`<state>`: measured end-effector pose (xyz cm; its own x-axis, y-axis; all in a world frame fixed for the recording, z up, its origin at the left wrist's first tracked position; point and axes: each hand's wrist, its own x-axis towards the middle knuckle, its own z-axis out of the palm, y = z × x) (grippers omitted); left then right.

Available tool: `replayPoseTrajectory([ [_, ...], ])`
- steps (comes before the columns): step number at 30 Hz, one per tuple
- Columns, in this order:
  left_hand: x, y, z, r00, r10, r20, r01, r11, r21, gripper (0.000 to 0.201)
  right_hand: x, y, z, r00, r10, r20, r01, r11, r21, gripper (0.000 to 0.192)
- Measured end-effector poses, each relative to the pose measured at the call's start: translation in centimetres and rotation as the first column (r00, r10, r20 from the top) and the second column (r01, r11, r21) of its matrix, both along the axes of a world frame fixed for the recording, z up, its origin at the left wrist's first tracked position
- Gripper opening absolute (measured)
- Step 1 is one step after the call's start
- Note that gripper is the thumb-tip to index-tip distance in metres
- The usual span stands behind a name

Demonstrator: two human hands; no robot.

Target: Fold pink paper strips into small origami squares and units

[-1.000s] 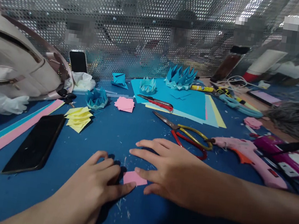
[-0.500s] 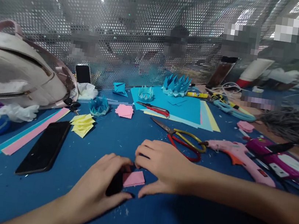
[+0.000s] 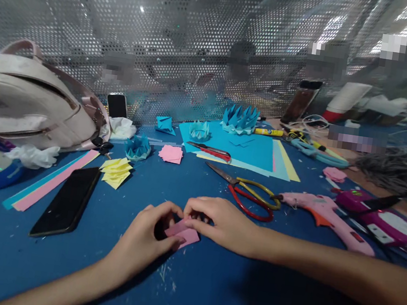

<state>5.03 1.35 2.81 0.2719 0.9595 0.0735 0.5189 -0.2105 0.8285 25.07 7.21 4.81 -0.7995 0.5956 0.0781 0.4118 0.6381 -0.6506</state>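
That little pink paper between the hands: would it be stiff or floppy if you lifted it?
Probably floppy and very light: the pink paper is a thin folded piece, pinched by the left hand and right hand. Its folds likely add slight stiffness. It would probably slide easily on the blue table and crease rather than break.

Overhead lamps glare off mesh; edges bend, slightly blurred.

No legible text, labels or nos. anywhere — too blurred, too small.
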Motion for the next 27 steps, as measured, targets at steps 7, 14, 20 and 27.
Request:
replayPoseTrajectory([
  [7, 0.3, -0.2, 0.2, 0.982, 0.091, 0.168, -0.067, 0.988, -0.142, 0.014, -0.2, 0.1, 0.5, 0.976, -0.097, -0.195, 0.029, 0.944, -0.328, 0.017],
  [14, -0.7, -0.7, 0.1, 0.991, -0.001, -0.136, 0.009, 0.998, 0.059, 0.014, 0.2, 0.2, 0.2, 0.999, -0.014, -0.048, 0.003, 0.978, -0.207, 0.016],
  [20, -1.2, -0.1, 0.1, 0.970, -0.045, -0.238, 0.097, 0.973, 0.212, 0.009, 0.3, 0.2, 0.1, 0.990, 0.042, 0.134, -0.054, 0.995, 0.087, 0.006],
  [27, -0.9, -0.3, -0.1, 0.965, -0.070, -0.254, 0.151, 0.938, 0.313, 0.013, 0.4, 0.8, -1.2, 0.991, 0.133, 0.022, -0.135, 0.968, 0.212, 0.007],
])
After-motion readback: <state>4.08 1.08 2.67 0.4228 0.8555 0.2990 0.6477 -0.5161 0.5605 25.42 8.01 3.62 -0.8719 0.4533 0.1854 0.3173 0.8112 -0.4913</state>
